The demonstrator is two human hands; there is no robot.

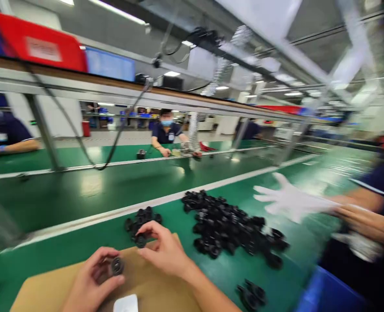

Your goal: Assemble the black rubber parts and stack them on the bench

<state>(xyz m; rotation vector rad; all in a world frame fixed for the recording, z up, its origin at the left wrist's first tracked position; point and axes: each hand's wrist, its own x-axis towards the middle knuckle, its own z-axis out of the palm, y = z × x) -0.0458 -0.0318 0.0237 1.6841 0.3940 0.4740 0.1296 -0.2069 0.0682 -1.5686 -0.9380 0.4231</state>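
My left hand (92, 277) is closed around a small round black plastic part (116, 265), its ringed face turned up between thumb and fingers. Just to the right and a little farther away, my right hand (167, 251) pinches another round black part (141, 241) between thumb and fingertips. Behind that hand lies a small group of similar black parts (143, 215). Under both hands is a brown cardboard sheet (45, 288). A white object with rounded corners (126, 303) lies on it near the bottom edge; its kind I cannot make out.
To the right, a large heap of black parts (224, 223) covers the green bench (169, 197), with a few more parts (252, 294) nearer. A co-worker's white-gloved hand (289, 199) reaches in above a blue bin (330, 292). A metal-framed shelf (185, 99) crosses overhead.
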